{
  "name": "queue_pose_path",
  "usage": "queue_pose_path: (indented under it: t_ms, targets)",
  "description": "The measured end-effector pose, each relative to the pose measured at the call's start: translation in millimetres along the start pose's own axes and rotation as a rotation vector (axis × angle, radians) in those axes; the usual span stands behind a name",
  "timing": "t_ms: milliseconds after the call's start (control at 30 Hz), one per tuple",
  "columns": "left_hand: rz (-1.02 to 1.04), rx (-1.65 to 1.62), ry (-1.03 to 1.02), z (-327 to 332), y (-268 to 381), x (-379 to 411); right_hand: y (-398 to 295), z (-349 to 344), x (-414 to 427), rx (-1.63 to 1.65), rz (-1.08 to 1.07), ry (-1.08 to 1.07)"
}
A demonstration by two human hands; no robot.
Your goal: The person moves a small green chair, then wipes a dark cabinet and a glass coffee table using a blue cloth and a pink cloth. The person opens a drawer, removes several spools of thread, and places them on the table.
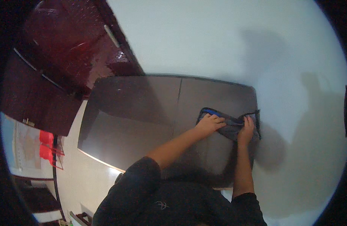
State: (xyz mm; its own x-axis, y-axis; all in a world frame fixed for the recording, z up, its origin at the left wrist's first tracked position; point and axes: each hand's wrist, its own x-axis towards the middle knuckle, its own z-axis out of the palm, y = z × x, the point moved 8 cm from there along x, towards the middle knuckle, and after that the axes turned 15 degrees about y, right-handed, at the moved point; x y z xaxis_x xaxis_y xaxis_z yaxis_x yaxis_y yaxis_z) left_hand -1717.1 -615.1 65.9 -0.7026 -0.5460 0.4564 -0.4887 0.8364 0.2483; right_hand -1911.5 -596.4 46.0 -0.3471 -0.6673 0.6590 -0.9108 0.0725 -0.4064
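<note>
A dark fabric item (230, 132), perhaps a pouch or case, with black edging and a blue strip near its upper left, lies at the right part of the brown table. My left hand (210, 124) rests on its left part, fingers bent over the fabric. On its right part is my right hand (246, 131), the fingers pointing away from me and touching a raised fold. The item's underside and part of its surface are hidden by the hands. Whether either hand pinches the fabric is not clear.
The brown table (134, 113) has a seam across its top and stands against a pale wall (204, 36). Dark red glossy furniture (68, 36) stands at the upper left. Red chairs (46, 145) are farther off at the left.
</note>
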Motion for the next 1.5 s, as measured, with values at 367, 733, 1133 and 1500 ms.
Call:
queue_pose_path:
  t_ms: [367,733,1133,1500]
  targets:
    - [-0.123,0.106,0.148,-15,-108,30,-32,67,38,-0.179,-0.043,-0.035]
    - [-0.318,0.144,0.191,-86,-224,-46,-205,112,-18,-0.199,-0.287,-0.193]
    - [-0.474,0.202,0.166,-151,-297,-133,-327,127,-57,-0.142,-0.389,-0.253]
    - [-0.509,0.200,0.122,-211,-357,-207,-424,168,-90,-0.081,-0.415,-0.242]
